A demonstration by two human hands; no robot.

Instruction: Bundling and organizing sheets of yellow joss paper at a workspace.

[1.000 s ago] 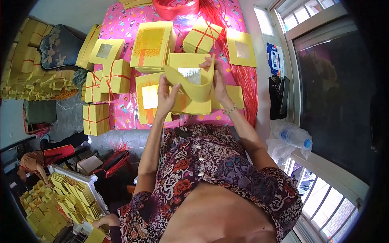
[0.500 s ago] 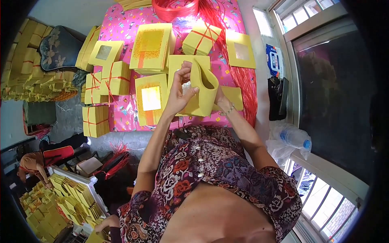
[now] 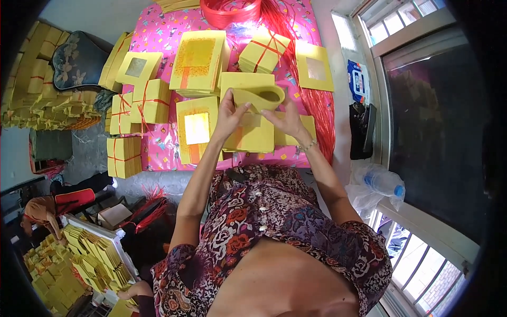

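Note:
A thin wad of yellow paper (image 3: 251,99) is bent over into a loop, its rounded fold toward the right. My left hand (image 3: 229,117) pinches the wad's left end, thumb in front and fingers at the edge. At the loop's lower right, my right hand (image 3: 289,124) has its thumb against the paper, with the fingers around the fold. Below the wad lies a stack of yellow paper (image 3: 251,138) with a pale square and an orange band, partly covered. Just left of it sits another yellow stack (image 3: 182,108) bearing a shiny square.
A pink patterned cloth (image 3: 153,150) covers the table. Bundles tied with red strips (image 3: 150,103) stand left, a tied bundle (image 3: 264,52) at the back. Red plastic ribbon (image 3: 317,119) hangs along the right side. A co-worker's hand (image 3: 138,290) shows at lower left beside yellow paper piles.
The bent wad has turned from upright to lying sideways and uncovers the stack below. My right hand has come out from behind the paper, its thumb now in front.

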